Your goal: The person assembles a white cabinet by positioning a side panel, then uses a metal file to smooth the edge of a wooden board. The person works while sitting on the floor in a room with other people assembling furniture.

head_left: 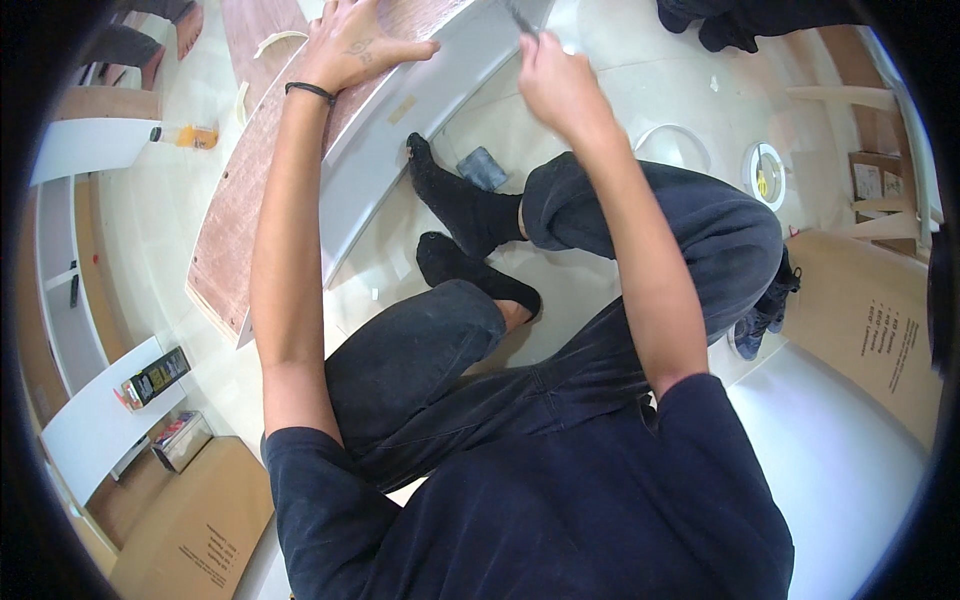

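My left hand rests with fingers apart and thumb stretched out on a long cabinet-like piece, whose upper face is a reddish-brown wooden board. A white side panel runs along the edge nearest my feet. Beyond that panel, my right hand is closed around a thin dark grey tool. The tool's far end is blurred and reaches the top of the view, so its kind does not show.
On the floor by my socked foot lies a dark grey flat piece. A white ring sits to the right, near cardboard. At left are an orange-filled bottle, white panels and a black box. Other people's feet show at the top.
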Motion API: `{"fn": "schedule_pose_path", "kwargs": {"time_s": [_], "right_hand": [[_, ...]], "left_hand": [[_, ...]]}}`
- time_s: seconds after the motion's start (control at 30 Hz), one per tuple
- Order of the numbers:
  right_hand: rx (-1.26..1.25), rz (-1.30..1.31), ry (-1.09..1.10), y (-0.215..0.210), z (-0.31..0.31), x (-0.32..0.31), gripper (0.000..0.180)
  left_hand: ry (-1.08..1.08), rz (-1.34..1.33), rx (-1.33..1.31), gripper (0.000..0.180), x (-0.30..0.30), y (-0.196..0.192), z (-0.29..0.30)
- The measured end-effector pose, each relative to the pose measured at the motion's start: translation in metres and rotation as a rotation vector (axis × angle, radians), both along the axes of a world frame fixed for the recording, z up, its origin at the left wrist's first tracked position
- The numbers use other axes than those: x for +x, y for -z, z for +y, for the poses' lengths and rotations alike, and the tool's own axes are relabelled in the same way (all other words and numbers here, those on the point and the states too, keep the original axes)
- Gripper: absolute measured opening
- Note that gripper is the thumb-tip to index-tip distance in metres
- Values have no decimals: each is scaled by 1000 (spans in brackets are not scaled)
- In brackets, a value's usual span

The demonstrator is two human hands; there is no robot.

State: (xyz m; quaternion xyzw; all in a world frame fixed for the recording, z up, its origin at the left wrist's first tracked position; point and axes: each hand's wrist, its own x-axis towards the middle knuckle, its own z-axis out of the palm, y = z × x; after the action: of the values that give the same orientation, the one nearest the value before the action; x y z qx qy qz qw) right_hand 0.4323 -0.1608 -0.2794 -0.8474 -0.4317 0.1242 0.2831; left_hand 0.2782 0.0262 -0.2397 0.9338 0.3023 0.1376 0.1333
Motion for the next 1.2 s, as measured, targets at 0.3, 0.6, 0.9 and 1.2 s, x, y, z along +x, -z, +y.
{"fn": "schedule_pose_path", "kwargs": {"time_s": [0.3,0.6,0.9,1.2], "right_hand": [[-93,163,-68,-23,-37,-43,38],[32,93,-37,-7,-3,-22,38],[69,51,72,-7,38,33,43],[605,726,670,83,-6,-13,35]], "left_hand": [[-24,54,39,115,-1,-6,-4],[-35,50,110,117,-6,6,6],[-8,39,56,106,3,19,15],[101,75,328,79,11,-7,-12]]}}
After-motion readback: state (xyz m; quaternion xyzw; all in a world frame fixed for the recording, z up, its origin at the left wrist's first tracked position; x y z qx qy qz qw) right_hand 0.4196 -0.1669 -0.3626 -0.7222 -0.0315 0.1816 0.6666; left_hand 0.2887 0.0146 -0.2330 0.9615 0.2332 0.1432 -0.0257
